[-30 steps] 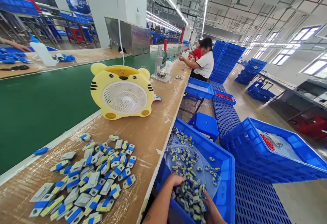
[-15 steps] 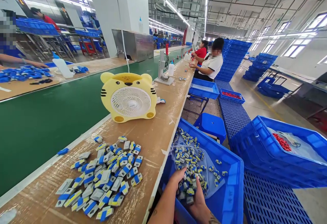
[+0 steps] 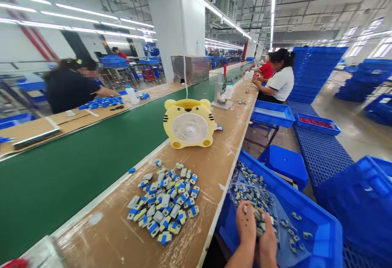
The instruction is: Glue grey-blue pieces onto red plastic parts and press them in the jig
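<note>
My left hand [image 3: 246, 225] and my right hand [image 3: 268, 237] are cupped together over a blue crate [image 3: 324, 219]. Between them they hold a heap of small grey, blue and yellow plastic parts [image 3: 259, 220]. More such parts [image 3: 249, 192] lie below in the crate, on a clear plastic bag [image 3: 283, 235], with a few loose ones to the right. Left of my hands, a pile of the same kind of parts [image 3: 165, 202] is spread on the brown-covered bench [image 3: 208, 186]. The exact kind of part cannot be made out.
A yellow tiger-faced fan [image 3: 188, 125] stands on the bench beside a green conveyor belt [image 3: 92, 170]. Right of the bench are a blue stool [image 3: 284, 162] and stacked blue crates [image 3: 358, 198]. Co-workers sit farther along the bench and across the belt.
My view has swung left, so things appear farther right. My hands have come closer together and scooped up a heap of parts from the crate.
</note>
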### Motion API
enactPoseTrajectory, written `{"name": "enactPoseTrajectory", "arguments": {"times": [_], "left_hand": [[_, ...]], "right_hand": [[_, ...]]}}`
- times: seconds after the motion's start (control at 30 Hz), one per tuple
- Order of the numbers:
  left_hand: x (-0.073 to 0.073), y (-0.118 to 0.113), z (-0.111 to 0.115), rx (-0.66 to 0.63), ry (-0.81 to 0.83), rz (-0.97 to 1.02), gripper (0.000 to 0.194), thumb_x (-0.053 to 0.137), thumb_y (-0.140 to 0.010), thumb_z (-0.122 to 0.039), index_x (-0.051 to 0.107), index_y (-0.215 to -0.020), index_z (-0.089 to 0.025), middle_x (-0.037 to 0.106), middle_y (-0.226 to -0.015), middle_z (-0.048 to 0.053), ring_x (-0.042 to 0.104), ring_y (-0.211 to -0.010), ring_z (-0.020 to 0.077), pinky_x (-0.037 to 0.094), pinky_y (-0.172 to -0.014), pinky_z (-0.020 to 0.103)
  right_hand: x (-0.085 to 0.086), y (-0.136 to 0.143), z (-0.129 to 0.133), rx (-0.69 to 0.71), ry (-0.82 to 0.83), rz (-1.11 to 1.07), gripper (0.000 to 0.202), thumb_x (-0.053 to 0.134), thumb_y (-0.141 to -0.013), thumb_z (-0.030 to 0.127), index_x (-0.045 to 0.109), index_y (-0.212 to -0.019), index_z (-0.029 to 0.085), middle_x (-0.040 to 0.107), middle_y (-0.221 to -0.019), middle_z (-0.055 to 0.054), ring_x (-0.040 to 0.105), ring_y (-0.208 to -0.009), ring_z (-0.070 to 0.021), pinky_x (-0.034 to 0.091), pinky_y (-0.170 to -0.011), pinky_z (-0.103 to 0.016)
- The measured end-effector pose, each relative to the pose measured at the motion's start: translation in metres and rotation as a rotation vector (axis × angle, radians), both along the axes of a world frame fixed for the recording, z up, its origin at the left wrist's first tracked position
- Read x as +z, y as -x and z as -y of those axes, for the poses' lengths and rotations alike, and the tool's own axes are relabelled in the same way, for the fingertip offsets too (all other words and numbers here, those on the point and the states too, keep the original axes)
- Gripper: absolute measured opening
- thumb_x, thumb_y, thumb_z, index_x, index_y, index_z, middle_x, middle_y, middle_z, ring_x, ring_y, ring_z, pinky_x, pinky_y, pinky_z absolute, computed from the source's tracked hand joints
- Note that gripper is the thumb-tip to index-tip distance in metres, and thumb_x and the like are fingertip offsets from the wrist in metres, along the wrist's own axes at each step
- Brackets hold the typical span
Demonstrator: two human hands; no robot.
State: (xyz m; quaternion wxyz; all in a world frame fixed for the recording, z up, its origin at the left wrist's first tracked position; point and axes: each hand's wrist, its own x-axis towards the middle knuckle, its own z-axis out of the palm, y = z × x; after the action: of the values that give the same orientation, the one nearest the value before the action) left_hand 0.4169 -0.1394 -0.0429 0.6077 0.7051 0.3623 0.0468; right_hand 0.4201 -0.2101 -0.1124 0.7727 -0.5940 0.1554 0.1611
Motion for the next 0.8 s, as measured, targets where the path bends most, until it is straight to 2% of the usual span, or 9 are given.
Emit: {"name": "enactPoseTrajectory", "arguments": {"times": [0.1,0.17,0.27,0.33,0.4,0.47,0.57,0.67,0.8], "left_hand": [[0.026,-0.001,0.010,0.112,0.027,0.153,0.015,0.056,-0.092,-0.016,0.071,-0.092,-0.020,0.077,-0.097,0.006,0.072,-0.098,0.0234,0.056,-0.089,0.029],[0.046,0.001,0.009,0.169,0.026,0.259,0.014,0.057,-0.089,-0.022,0.070,-0.094,-0.021,0.076,-0.100,0.007,0.071,-0.097,0.0238,0.056,-0.088,0.029],[0.072,0.014,-0.012,0.271,-0.038,0.479,0.015,0.056,-0.086,-0.027,0.067,-0.096,-0.022,0.072,-0.101,0.009,0.067,-0.098,0.0247,0.055,-0.093,0.033],[0.083,0.030,-0.037,0.336,-0.150,0.585,0.016,0.056,-0.085,-0.031,0.065,-0.095,-0.024,0.071,-0.100,0.010,0.066,-0.100,0.0265,0.055,-0.096,0.037],[0.086,0.049,-0.069,0.417,-0.314,0.556,0.015,0.056,-0.084,-0.032,0.063,-0.094,-0.024,0.070,-0.101,0.010,0.066,-0.102,0.0277,0.055,-0.097,0.040],[0.086,0.068,-0.101,0.535,-0.489,0.439,0.015,0.053,-0.084,-0.030,0.061,-0.095,-0.024,0.070,-0.105,0.011,0.066,-0.106,0.0278,0.053,-0.100,0.039],[0.084,0.090,-0.144,0.683,-0.639,0.299,0.018,0.046,-0.089,-0.025,0.060,-0.099,-0.022,0.070,-0.112,0.013,0.065,-0.112,0.0273,0.050,-0.106,0.039],[0.083,0.102,-0.174,0.736,-0.686,0.233,0.025,0.038,-0.095,-0.022,0.062,-0.101,-0.020,0.070,-0.116,0.014,0.064,-0.114,0.0266,0.048,-0.107,0.037],[0.082,0.108,-0.197,0.745,-0.730,0.140,0.036,0.033,-0.098,-0.018,0.068,-0.095,-0.020,0.069,-0.125,0.014,0.061,-0.125,0.0251,0.047,-0.109,0.034]], "right_hand": [[0.032,-0.006,0.008,-0.060,-0.025,0.033,0.057,0.055,-0.074,0.069,0.071,-0.107,0.026,0.082,-0.102,-0.006,0.076,-0.100,-0.0354,0.064,-0.078,-0.045],[0.057,-0.009,0.003,-0.076,-0.070,0.111,0.048,0.059,-0.075,0.064,0.073,-0.102,0.026,0.080,-0.113,-0.008,0.073,-0.109,-0.0365,0.062,-0.087,-0.047],[0.091,-0.003,-0.027,-0.050,-0.177,0.288,0.048,0.058,-0.080,0.064,0.075,-0.101,0.024,0.077,-0.117,-0.012,0.068,-0.117,-0.0381,0.056,-0.099,-0.051],[0.104,0.007,-0.062,0.050,-0.244,0.368,0.052,0.054,-0.083,0.067,0.075,-0.102,0.023,0.077,-0.116,-0.013,0.068,-0.116,-0.0375,0.054,-0.101,-0.052],[0.108,0.021,-0.101,0.192,-0.277,0.432,0.054,0.048,-0.087,0.068,0.074,-0.099,0.023,0.078,-0.113,-0.013,0.071,-0.110,-0.0356,0.054,-0.099,-0.051],[0.108,0.036,-0.140,0.315,-0.288,0.490,0.052,0.046,-0.089,0.067,0.074,-0.094,0.023,0.079,-0.112,-0.012,0.072,-0.107,-0.0337,0.054,-0.099,-0.050],[0.108,0.053,-0.189,0.415,-0.288,0.569,0.042,0.057,-0.086,0.060,0.075,-0.092,0.022,0.077,-0.115,-0.012,0.067,-0.114,-0.0325,0.048,-0.106,-0.048],[0.111,0.060,-0.222,0.474,-0.263,0.678,0.034,0.066,-0.081,0.051,0.075,-0.097,0.022,0.074,-0.123,-0.012,0.060,-0.124,-0.0320,0.040,-0.113,-0.049],[0.115,0.055,-0.243,0.520,-0.204,0.804,0.031,0.068,-0.079,0.046,0.076,-0.097,0.022,0.069,-0.131,-0.012,0.056,-0.128,-0.0324,0.036,-0.114,-0.051]]}}
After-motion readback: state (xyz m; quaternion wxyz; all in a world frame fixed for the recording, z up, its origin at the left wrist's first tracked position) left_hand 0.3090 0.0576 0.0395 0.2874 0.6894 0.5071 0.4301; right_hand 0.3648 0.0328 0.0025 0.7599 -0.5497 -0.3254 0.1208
